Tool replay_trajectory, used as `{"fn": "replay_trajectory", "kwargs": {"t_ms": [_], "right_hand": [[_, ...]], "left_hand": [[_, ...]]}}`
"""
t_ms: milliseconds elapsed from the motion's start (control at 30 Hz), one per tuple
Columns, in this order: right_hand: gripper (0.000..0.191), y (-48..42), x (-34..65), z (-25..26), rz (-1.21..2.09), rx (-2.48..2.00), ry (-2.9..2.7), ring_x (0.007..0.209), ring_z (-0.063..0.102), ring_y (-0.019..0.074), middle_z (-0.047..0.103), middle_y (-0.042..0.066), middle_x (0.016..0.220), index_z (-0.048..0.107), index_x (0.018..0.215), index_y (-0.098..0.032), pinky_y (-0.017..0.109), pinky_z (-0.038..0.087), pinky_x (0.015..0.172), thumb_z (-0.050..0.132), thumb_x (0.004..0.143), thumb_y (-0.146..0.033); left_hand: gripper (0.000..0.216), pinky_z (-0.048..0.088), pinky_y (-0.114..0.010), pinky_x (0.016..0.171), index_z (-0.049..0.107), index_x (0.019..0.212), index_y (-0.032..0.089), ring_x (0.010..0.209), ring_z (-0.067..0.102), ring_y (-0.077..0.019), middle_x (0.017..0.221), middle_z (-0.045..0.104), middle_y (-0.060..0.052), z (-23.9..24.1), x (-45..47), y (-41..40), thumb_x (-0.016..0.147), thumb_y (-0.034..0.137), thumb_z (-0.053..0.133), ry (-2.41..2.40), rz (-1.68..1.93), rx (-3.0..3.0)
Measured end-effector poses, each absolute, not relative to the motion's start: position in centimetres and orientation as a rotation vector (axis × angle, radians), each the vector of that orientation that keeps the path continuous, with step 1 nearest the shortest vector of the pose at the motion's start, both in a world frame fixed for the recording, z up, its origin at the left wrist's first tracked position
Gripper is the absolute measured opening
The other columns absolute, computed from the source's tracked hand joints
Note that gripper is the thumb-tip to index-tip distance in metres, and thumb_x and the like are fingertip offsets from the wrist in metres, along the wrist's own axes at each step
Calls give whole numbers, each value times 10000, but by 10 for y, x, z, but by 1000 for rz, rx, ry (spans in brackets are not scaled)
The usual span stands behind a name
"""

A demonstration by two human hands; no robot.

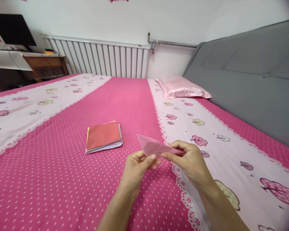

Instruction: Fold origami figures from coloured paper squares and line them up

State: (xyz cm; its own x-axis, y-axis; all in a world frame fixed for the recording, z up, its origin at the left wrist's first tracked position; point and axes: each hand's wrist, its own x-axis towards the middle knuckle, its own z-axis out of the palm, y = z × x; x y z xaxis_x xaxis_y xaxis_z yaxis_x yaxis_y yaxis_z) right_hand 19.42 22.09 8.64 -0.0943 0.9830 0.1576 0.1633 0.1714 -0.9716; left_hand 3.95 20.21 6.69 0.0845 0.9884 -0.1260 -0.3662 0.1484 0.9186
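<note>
Pinching a folded pink paper (152,147) between them, the left hand (136,165) and the right hand (192,160) hang over the sheet (62,173); clock hours run from that paper. The left, toward half past seven, grips the near edge with thumb in front and fingers behind. The right, between three and four, has thumb and fingers closed on the narrow end. The paper's pointed tip aims at ten. Below, the sheet shows a deep pink, white-dotted band, with a pale tree-printed strip at three and another well out past nine, both lace-edged. Apart from the hands, between nine and ten, a stack (103,136) of coloured squares lies flat on the dots, a red one uppermost, yellow and lilac edges peeping out. Farther off, at one, a shiny pink pillow (183,87) rests near a grey padded headboard (250,73) at two. Beyond, a white radiator (98,59) stands at eleven, a grey pipe (177,42) runs just past twelve, and a dark monitor (12,30) tops a desk (44,65) at ten.
</note>
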Motion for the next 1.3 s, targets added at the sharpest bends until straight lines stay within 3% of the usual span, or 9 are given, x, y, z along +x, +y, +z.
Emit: {"fn": "replay_trajectory", "kwargs": {"t_ms": [267, 467, 633, 733, 967, 1300], "right_hand": [[141, 224, 205, 93, 1083, -1130, -1333, 555, 569, 128, 610, -4, 588, 654, 702, -193, 279, 477, 569, 717, 664, -313], [153, 226, 210, 97, 1067, -1094, -1340, 617, 553, 129, 593, 7, 660, 637, 717, -189, 276, 471, 605, 682, 705, -334], [181, 225, 210, 97, 1065, -1051, -1319, 624, 485, 112, 550, 4, 692, 625, 776, -183, 242, 423, 570, 665, 724, -351], [178, 223, 205, 96, 1106, -1030, -1352, 671, 499, 113, 565, 5, 746, 622, 814, -190, 241, 423, 621, 671, 725, -337], [191, 218, 192, 92, 1244, -985, -1387, 791, 532, 132, 585, 14, 835, 616, 860, -202, 250, 427, 693, 676, 725, -322], [141, 216, 191, 91, 1354, -912, -1310, 713, 529, 121, 576, 9, 786, 605, 813, -187, 253, 430, 661, 670, 735, -285]], "left_hand": [[179, 472, -152, 579, 652, 738, 119, 600, 620, -85, 652, 674, -25, 64, 34, 207, 672, 269, 724, 941, 1339, 726], [239, 478, -182, 662, 552, 919, 169, 656, 624, -93, 720, 677, -16, 61, 34, 209, 729, 242, 677, 865, 1406, 726], [107, 432, -187, 643, 579, 837, 150, 612, 545, -77, 680, 607, 4, 58, 33, 208, 786, 242, 596, 837, 1339, 799], [105, 364, -171, 563, 591, 838, 149, 542, 454, -60, 639, 553, 18, 56, 33, 208, 802, 245, 567, 867, 1262, 824], [116, 285, -175, 530, 592, 839, 151, 531, 362, -60, 656, 484, 27, 58, 35, 206, 799, 255, 559, 895, 1157, 864], [122, 286, -190, 549, 597, 800, 156, 557, 381, -76, 641, 469, 27, 61, 36, 204, 776, 274, 582, 918, 1079, 881]]}}
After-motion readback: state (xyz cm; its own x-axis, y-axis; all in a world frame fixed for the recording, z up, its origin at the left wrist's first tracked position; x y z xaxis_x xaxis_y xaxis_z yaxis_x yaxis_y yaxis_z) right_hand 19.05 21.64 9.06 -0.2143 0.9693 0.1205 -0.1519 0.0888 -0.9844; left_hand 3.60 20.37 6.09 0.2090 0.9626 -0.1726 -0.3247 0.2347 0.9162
